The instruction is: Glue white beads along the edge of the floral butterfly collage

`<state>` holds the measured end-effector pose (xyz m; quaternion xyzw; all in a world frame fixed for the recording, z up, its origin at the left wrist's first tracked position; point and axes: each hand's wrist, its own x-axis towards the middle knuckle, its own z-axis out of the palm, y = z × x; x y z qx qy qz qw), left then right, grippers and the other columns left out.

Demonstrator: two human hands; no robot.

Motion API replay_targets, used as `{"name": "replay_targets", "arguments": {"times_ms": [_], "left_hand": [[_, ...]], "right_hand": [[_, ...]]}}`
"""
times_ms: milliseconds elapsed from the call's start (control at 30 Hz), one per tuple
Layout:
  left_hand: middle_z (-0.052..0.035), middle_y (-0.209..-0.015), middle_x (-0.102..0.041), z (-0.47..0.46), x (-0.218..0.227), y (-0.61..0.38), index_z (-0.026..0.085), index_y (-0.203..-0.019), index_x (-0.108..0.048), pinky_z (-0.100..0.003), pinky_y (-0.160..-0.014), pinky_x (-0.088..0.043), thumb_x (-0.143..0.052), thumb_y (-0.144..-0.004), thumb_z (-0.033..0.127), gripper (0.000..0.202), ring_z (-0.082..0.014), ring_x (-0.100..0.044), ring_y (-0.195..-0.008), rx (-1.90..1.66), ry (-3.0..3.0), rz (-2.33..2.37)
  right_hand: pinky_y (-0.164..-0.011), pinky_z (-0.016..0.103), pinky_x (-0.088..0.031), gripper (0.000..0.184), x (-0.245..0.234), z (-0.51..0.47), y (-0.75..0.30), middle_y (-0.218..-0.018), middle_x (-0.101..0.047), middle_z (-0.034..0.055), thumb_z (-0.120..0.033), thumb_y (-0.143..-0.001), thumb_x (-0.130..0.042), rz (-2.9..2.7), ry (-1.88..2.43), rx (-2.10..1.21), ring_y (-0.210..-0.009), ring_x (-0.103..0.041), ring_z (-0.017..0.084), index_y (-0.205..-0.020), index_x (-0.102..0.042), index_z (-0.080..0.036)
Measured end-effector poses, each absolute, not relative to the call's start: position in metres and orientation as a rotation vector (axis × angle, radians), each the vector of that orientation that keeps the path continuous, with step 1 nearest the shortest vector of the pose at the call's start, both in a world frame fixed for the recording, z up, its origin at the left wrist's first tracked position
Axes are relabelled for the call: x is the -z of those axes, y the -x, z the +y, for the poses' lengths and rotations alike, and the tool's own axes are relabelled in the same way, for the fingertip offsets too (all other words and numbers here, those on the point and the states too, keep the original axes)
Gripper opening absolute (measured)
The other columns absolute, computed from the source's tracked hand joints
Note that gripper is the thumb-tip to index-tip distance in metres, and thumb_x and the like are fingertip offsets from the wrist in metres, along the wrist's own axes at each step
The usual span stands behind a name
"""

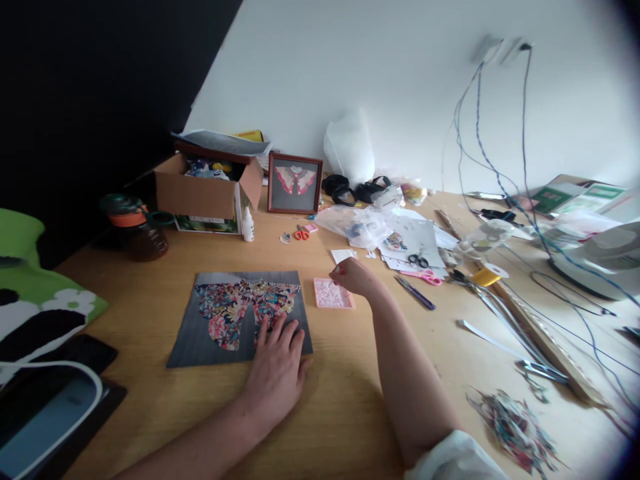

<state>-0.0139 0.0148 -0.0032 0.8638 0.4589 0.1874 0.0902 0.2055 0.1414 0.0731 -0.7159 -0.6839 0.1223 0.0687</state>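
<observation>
A dark grey sheet point(183, 347) lies on the table, bearing a floral fabric collar shape point(225, 310) with pearl-like beads along its top edge. My left hand point(280, 353) rests flat over the sheet's lower right part, fingers stretched out and touching the fabric. To the right of the sheet sits a small pink tray point(334, 307) holding many tiny pale pieces. Above that tray's upper right corner is my right hand point(354, 275), its fingers pinched together. Whatever is between those fingertips is too small to make out.
Behind stand an open cardboard box point(195, 190), a white glue bottle point(248, 225) and a framed collar picture point(295, 183). Orange-handled scissors point(301, 233) lie nearby. To the right are pink-handled scissors point(425, 277), a yellow ribbon spool point(487, 275), a wooden strip point(545, 353) and fabric scraps point(517, 427).
</observation>
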Motion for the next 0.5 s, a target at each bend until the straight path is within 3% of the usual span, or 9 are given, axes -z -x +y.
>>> {"name": "replay_targets", "arguments": {"times_ms": [500], "left_hand": [[-0.0109,-0.136,-0.054,0.0151,0.0029,0.0135,0.013,-0.122,-0.061,-0.059,-0.116,-0.02,-0.056,-0.09,0.03,0.036,-0.0329,-0.038,-0.134,-0.523,-2.554,1.365]], "right_hand": [[-0.057,0.025,-0.038,0.02,-0.0749,0.1411,-0.2026,-0.06,-0.065,0.006,-0.018,-0.078,-0.057,-2.101,2.172,-0.428,-0.058,-0.057,0.015,-0.065,-0.072,-0.015]]}}
